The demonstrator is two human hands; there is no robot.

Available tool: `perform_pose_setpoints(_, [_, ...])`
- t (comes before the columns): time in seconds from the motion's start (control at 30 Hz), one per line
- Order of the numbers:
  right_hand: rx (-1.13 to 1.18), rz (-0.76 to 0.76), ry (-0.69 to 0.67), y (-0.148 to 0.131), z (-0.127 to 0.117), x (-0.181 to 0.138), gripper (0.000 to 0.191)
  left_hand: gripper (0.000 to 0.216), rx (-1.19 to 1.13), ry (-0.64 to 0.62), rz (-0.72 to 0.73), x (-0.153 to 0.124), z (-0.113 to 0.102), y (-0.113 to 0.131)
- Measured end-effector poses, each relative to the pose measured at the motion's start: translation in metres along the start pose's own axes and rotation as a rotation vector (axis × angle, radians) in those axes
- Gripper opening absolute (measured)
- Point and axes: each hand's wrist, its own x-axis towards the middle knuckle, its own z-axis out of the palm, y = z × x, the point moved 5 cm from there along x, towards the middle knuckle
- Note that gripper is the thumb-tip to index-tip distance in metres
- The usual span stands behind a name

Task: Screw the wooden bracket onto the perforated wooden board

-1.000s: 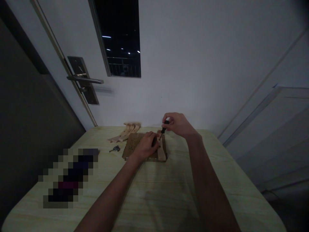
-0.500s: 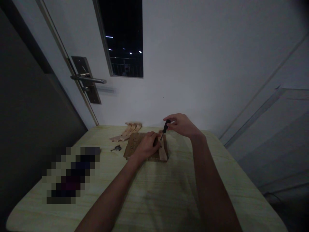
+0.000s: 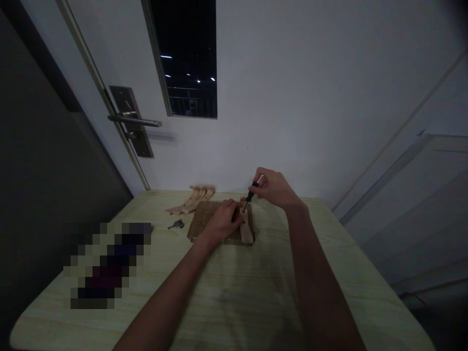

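Note:
A flat wooden board (image 3: pixel 202 219) with small holes lies on the pale table (image 3: pixel 226 292). A light wooden strip (image 3: pixel 247 229) rests along its right side. My left hand (image 3: pixel 222 222) presses down on the board beside the strip, fingers curled. My right hand (image 3: pixel 273 187) pinches the black handle of a small screwdriver (image 3: pixel 250 194), held tilted with its tip down at the strip's far end.
Several loose wooden pieces (image 3: pixel 192 200) lie at the table's far edge by the wall. A few small dark metal parts (image 3: pixel 177 224) sit left of the board. A blurred dark object (image 3: pixel 107 263) lies at front left. A door with a lever handle (image 3: pixel 135 121) stands behind.
My right hand's fingers have shifted on the screwdriver handle, turning it in place. My left hand has stayed on the board.

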Motion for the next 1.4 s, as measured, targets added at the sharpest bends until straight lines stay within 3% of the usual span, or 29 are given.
perform_pose_setpoints(0.27, [0.012,-0.097,-0.04,-0.005,0.006,0.001,0.011,0.021,0.012,0.01,0.012,0.0,0.0,0.0])
perform_pose_setpoints(0.6, [0.053,0.01,-0.031,0.007,0.003,0.003,0.016,0.023,0.009,-0.003,0.003,0.001,0.001,-0.001])
perform_pose_setpoints(1.03, [0.07,-0.001,-0.043,0.013,0.002,0.001,0.029,0.022,0.022,0.003,0.002,0.0,0.001,-0.002])
perform_pose_setpoints(1.4, [0.073,-0.111,-0.025,-0.007,0.002,-0.001,0.021,0.019,0.018,0.003,0.009,0.001,0.002,-0.002])
